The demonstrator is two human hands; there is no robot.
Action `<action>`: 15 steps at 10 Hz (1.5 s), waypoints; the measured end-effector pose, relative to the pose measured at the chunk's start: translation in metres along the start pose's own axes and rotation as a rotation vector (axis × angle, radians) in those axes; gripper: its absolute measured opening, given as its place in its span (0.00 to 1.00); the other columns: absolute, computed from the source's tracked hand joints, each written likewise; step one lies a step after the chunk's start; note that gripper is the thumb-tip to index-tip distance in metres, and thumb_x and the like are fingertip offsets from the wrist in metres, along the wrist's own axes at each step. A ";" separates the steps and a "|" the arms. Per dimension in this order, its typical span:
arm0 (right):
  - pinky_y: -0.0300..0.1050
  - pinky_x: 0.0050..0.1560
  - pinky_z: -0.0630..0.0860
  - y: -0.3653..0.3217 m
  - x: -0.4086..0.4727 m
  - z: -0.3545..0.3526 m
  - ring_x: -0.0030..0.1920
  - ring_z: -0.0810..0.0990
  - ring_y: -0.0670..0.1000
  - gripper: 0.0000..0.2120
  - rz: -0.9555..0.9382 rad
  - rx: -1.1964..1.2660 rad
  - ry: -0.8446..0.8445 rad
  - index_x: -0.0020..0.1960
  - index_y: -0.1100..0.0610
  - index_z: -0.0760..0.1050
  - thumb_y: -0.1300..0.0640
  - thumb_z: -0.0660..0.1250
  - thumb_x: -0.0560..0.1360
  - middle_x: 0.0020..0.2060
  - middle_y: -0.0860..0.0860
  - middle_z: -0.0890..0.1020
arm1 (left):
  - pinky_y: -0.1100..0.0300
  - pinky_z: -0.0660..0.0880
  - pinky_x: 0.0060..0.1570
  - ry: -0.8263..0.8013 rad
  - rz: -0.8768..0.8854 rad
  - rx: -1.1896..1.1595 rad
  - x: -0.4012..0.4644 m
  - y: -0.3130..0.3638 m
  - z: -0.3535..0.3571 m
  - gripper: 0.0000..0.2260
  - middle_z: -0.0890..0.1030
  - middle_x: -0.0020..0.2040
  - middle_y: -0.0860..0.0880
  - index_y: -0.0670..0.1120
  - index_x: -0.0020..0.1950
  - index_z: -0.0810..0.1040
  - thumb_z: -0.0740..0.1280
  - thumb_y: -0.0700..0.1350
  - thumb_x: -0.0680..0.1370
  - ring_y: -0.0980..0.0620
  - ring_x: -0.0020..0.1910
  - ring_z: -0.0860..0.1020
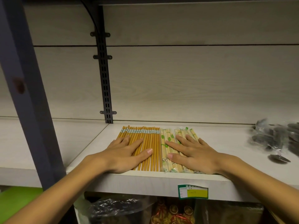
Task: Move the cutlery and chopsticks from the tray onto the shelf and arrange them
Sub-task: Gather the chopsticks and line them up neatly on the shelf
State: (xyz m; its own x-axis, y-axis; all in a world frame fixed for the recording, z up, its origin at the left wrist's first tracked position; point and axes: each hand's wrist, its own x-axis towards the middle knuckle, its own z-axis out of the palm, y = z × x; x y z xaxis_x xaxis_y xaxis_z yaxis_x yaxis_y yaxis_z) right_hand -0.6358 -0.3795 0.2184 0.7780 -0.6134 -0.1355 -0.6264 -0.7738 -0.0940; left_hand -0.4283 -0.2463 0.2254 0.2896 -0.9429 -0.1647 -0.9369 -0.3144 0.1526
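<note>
Pressing two chopstick rows [150, 147], two hands [127, 152].

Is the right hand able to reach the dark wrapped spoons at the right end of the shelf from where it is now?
Probably yes. The right hand lies flat on the wrapped chopsticks, holding nothing, and the shelf between it and the spoons shows nothing in the way.

Orange-brown chopsticks [149, 147] lie flat in one row at the shelf [145, 179] front edge, touching the pale wrapped chopsticks [169, 139] on their right side
</note>
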 end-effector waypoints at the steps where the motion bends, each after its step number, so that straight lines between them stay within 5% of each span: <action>1: 0.60 0.75 0.36 -0.001 -0.001 -0.001 0.77 0.35 0.52 0.36 0.000 0.000 0.000 0.72 0.29 0.40 0.25 0.37 0.65 0.78 0.44 0.40 | 0.47 0.40 0.73 -0.008 -0.005 -0.032 -0.004 0.001 0.000 0.37 0.42 0.79 0.49 0.63 0.77 0.42 0.41 0.74 0.70 0.46 0.77 0.37; 4: 0.60 0.75 0.36 -0.003 -0.002 -0.002 0.77 0.35 0.53 0.36 0.012 0.005 -0.007 0.73 0.30 0.40 0.25 0.38 0.65 0.78 0.45 0.40 | 0.43 0.42 0.74 0.078 -0.001 0.031 -0.002 0.001 -0.009 0.37 0.40 0.79 0.51 0.63 0.77 0.44 0.41 0.74 0.70 0.44 0.77 0.39; 6: 0.62 0.74 0.36 -0.005 -0.005 -0.004 0.77 0.35 0.54 0.33 0.001 0.031 0.002 0.70 0.25 0.36 0.23 0.39 0.66 0.78 0.45 0.40 | 0.33 0.37 0.70 -0.033 -0.024 0.061 0.014 0.015 0.000 0.37 0.37 0.78 0.52 0.72 0.72 0.38 0.39 0.79 0.63 0.40 0.76 0.35; 15: 0.66 0.72 0.35 -0.036 0.018 -0.002 0.77 0.35 0.58 0.40 0.025 0.044 -0.034 0.69 0.23 0.42 0.18 0.37 0.57 0.78 0.47 0.40 | 0.38 0.39 0.72 -0.044 -0.057 0.045 0.015 -0.014 -0.002 0.40 0.37 0.78 0.54 0.73 0.71 0.39 0.41 0.81 0.60 0.43 0.76 0.36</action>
State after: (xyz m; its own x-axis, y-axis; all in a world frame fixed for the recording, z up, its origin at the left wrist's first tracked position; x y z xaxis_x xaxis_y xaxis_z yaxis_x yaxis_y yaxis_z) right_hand -0.5990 -0.3631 0.2210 0.7606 -0.6261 -0.1717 -0.6476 -0.7502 -0.1333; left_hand -0.4102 -0.2565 0.2223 0.3346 -0.9176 -0.2145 -0.9273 -0.3611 0.0982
